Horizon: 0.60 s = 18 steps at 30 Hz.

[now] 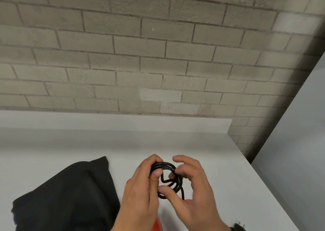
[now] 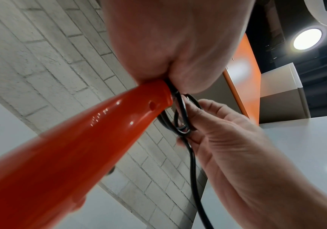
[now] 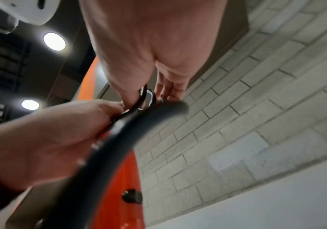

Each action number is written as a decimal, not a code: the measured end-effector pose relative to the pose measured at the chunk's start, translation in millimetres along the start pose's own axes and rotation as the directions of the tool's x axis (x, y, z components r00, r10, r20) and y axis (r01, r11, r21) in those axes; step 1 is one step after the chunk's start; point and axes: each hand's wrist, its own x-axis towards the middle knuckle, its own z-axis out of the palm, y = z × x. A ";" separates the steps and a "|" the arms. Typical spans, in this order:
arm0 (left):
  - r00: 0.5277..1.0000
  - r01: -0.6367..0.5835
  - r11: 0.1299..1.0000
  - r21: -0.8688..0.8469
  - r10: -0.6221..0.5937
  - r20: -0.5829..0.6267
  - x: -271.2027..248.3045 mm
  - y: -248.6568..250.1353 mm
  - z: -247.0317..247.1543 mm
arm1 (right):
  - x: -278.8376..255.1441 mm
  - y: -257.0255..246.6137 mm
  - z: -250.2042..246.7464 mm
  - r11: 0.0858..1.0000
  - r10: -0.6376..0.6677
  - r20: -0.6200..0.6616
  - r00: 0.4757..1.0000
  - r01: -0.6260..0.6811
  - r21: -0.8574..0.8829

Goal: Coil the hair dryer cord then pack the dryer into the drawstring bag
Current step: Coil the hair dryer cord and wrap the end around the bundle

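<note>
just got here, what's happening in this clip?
A person is winding the black cord of an orange hair dryer over a white table. The left hand grips the coiled loops together with the end of the dryer's handle, while the right hand pinches the coil from the other side. A tail of cord hangs loose below the coil, so winding isn't finished. A black bag lies on the table to the left, with nothing packed yet.
</note>
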 end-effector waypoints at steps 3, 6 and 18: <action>1.000 -0.002 1.000 -0.001 0.002 -0.004 0.0 -0.2 1.7 | -3.9 4.0 5.0 0.964 -0.157 -0.038 0.987 0.145 -0.224; 1.000 -0.002 1.000 0.016 0.002 0.001 0.8 -0.2 4.1 | -4.8 0.9 12.0 0.916 -0.118 -0.030 0.993 0.097 -0.389; 0.995 -0.059 0.993 0.102 0.067 -0.069 2.6 -8.2 7.4 | 11.8 -26.9 0.1 0.747 0.611 0.234 0.757 -0.648 0.147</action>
